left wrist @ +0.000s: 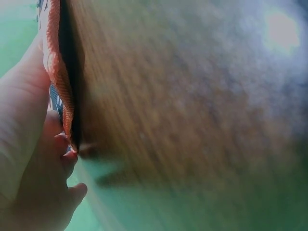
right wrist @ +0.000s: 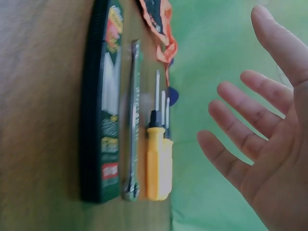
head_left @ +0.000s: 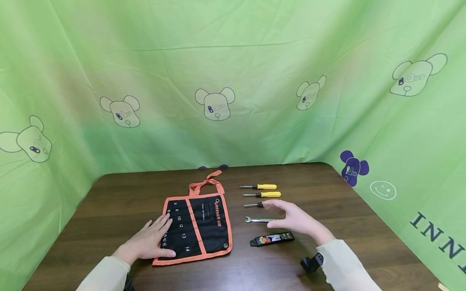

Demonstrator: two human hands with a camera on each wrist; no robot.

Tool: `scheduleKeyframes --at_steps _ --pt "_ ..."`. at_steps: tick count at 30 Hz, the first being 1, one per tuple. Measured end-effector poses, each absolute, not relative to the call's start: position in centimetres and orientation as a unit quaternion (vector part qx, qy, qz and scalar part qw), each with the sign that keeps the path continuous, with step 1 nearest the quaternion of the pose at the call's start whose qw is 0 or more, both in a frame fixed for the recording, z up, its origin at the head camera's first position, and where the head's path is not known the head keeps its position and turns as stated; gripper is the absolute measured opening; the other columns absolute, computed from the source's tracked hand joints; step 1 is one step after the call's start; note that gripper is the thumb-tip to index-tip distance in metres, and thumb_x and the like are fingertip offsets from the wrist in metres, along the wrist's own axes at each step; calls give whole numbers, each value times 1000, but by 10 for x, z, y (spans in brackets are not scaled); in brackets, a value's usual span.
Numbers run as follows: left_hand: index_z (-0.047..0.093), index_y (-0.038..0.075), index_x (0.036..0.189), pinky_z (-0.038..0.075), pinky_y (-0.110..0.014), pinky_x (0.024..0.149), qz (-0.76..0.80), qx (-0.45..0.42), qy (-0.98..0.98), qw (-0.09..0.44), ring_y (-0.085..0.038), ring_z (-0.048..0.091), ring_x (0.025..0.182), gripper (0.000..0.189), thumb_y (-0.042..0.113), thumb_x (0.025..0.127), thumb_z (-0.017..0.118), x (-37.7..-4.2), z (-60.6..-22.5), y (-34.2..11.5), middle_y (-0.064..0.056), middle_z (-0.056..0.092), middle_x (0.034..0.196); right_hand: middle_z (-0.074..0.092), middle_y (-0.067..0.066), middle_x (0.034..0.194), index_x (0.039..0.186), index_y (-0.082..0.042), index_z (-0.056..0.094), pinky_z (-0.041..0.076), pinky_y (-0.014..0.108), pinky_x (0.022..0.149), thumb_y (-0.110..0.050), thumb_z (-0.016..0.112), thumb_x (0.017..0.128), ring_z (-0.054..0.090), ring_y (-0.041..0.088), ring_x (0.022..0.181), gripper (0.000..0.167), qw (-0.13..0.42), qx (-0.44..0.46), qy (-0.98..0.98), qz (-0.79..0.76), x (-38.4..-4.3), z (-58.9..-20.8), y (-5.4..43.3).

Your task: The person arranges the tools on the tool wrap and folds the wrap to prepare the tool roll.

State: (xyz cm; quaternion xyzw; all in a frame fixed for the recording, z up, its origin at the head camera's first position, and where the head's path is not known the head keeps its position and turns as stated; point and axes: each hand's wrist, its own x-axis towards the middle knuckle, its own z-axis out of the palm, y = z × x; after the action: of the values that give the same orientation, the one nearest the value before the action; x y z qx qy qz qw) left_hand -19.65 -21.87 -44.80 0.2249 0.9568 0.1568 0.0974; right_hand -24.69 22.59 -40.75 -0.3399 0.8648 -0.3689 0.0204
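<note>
A black tool pouch with orange trim [head_left: 211, 230] lies flat on the table, printed with size numbers down its left panel. My left hand [head_left: 151, 240] rests on the pouch's left edge, fingers spread. In the left wrist view that hand lies along the orange edging [left wrist: 57, 67]. My right hand [head_left: 294, 218] hovers over the tools, fingers apart and gripping nothing, as the right wrist view confirms. It partly covers a wrench [head_left: 257, 220] and the nearest of three screwdrivers [head_left: 255, 205]. Their yellow handles [right wrist: 155, 166] show in the right wrist view.
A narrow black package [head_left: 272, 239] with a coloured label lies nearest me, below the wrench. Two yellow-handled screwdrivers [head_left: 267, 186] lie farther back. The pouch's orange tie strap [head_left: 204, 184] stretches toward the back edge. Green printed cloth [head_left: 214, 141] hangs around the brown table [head_left: 120, 202].
</note>
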Motion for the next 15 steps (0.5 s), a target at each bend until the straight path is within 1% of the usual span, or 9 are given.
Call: scheduleKeyframes --at_steps 4,7,11,15 --pt "32 -6 139 16 -60 101 157 223 957 100 -38 19 133 102 66 73 61 -197 -448 -218 -24 22 146 59 13 112 124 -4 54 44 41 82 -22 74 79 54 27 102 52 35 -339 865 -369 -243 -412 233" --pt "32 -7 139 16 -60 100 159 224 956 103 -38 19 133 102 66 73 61 -197 -448 -218 -25 22 146 59 15 113 123 -2 54 44 42 81 -20 74 79 55 29 101 51 48 -336 862 -377 -240 -416 238" --pt "32 -7 139 16 -60 100 161 229 954 104 -39 19 133 102 66 74 60 -197 -449 -219 -25 22 145 59 13 112 120 -1 56 46 40 77 -22 74 79 55 27 97 50 64 -328 864 -378 -237 -422 245" --pt "32 -7 139 16 -61 100 162 232 954 100 -39 20 133 101 65 74 60 -197 -449 -219 -25 22 145 62 11 104 115 -1 59 46 34 71 -23 74 78 55 24 90 46 67 -333 864 -371 -235 -426 250"
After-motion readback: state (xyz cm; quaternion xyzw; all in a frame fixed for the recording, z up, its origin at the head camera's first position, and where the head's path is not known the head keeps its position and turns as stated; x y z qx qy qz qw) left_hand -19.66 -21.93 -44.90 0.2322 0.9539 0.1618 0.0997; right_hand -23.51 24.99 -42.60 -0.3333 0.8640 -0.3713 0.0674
